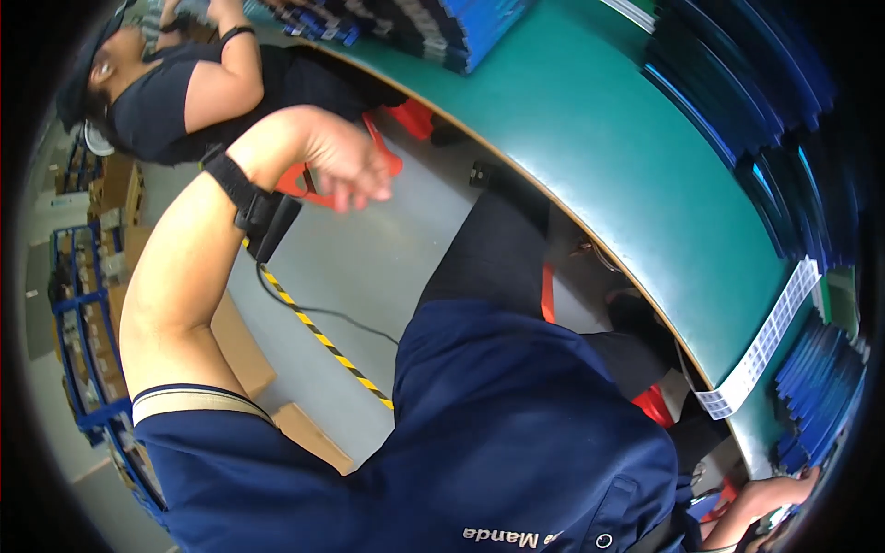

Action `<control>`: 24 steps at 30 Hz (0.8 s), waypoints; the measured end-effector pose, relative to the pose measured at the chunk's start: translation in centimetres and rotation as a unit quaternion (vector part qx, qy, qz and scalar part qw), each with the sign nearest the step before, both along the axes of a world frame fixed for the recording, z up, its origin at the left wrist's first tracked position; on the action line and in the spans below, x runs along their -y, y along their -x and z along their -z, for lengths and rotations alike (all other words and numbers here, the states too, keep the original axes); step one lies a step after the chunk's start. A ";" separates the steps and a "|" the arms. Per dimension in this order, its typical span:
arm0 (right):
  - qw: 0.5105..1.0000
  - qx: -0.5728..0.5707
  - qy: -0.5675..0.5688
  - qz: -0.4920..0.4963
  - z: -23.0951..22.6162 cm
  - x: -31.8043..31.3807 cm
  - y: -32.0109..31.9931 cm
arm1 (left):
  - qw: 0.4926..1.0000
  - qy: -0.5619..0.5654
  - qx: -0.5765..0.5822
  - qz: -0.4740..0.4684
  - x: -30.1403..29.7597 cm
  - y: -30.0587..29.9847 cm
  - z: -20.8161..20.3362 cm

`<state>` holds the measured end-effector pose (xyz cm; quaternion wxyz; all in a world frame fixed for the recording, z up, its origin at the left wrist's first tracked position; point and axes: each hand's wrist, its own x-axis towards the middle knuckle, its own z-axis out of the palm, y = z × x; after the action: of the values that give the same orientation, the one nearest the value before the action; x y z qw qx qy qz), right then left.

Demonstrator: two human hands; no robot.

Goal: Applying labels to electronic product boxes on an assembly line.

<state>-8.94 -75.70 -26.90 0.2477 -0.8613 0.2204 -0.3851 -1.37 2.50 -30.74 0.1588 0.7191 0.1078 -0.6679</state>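
My left hand (348, 164) is lifted over the floor, left of the table, with its wrist bent. It holds nothing; its loosely curled fingers are apart and slightly blurred. A black strap (238, 192) circles that wrist. At the lower right edge of the view, what appears to be my right hand (784, 490) reaches toward a stack of thin blue pieces (816, 392). Its fingers are mostly hidden, so whether it grips a piece is unclear. Close by, a long white strip with a grid of small squares (761, 350) lies across the table corner and hangs over its edge.
The green table (590, 152) curves along my right. More blue stacks stand on it at the top (466, 37) and right (728, 83). A co-worker (184, 92) sits at upper left. Black-and-yellow tape (323, 341), a dark cable (346, 320) and cardboard boxes (240, 346) are on the floor.
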 end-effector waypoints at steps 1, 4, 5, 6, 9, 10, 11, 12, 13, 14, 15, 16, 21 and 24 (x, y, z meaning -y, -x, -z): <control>0.999 -0.010 -0.037 0.002 -0.9 0.6 0.5 | 0.998 0.019 0.051 -0.010 1.5 0.1 -0.4; 0.984 0.023 -0.179 0.001 -2.0 -1.8 0.1 | 0.983 0.073 0.167 0.017 0.3 1.5 1.8; 0.982 0.020 -0.185 -0.011 -2.0 -2.3 0.0 | 0.971 0.048 0.233 0.022 -0.2 2.2 2.9; 0.981 0.032 -0.192 -0.022 -1.5 -3.0 0.1 | 0.954 0.021 0.297 0.027 -0.7 2.9 4.2; 0.979 0.036 -0.197 -0.030 -0.7 -4.9 0.6 | 0.875 -0.095 0.472 0.037 -4.9 8.2 10.7; 0.986 0.021 -0.161 -0.036 -0.8 -6.0 0.8 | 0.868 -0.088 0.489 -0.003 -6.8 10.9 14.1; 0.991 0.010 -0.125 -0.044 -0.3 -6.8 0.9 | 0.857 -0.081 0.507 -0.044 -8.6 13.3 17.6; 0.997 0.028 -0.015 -0.076 0.5 -1.8 0.7 | 0.885 -0.070 0.450 -0.100 -8.9 14.9 19.8; 0.978 0.023 -0.199 -0.064 0.3 -1.6 0.5 | 0.910 -0.064 0.380 -0.152 -9.3 17.8 21.5; 0.978 0.006 -0.196 -0.071 1.5 -2.5 -1.0 | 0.916 -0.039 0.363 -0.165 -10.5 22.3 26.5; 0.978 -0.001 -0.189 -0.086 0.7 -3.2 -2.3 | 0.912 -0.008 0.371 -0.176 -10.9 24.4 29.3; 0.980 -0.012 -0.170 -0.105 -0.3 -4.7 -3.8 | 0.927 0.014 0.308 -0.213 -9.6 24.7 30.1; 0.966 -0.091 -0.107 -0.218 -2.3 -13.8 -13.7 | 0.918 0.036 0.221 -0.326 -10.3 29.6 40.1; 0.944 -0.140 -0.062 -0.292 -2.2 -20.5 -20.6 | 0.908 -0.009 0.247 -0.339 -11.9 28.3 46.5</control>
<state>11.68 -55.20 -24.70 0.3687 -0.9160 0.0153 -0.1574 -29.67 14.39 -77.22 0.3909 0.7823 0.3082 -0.3744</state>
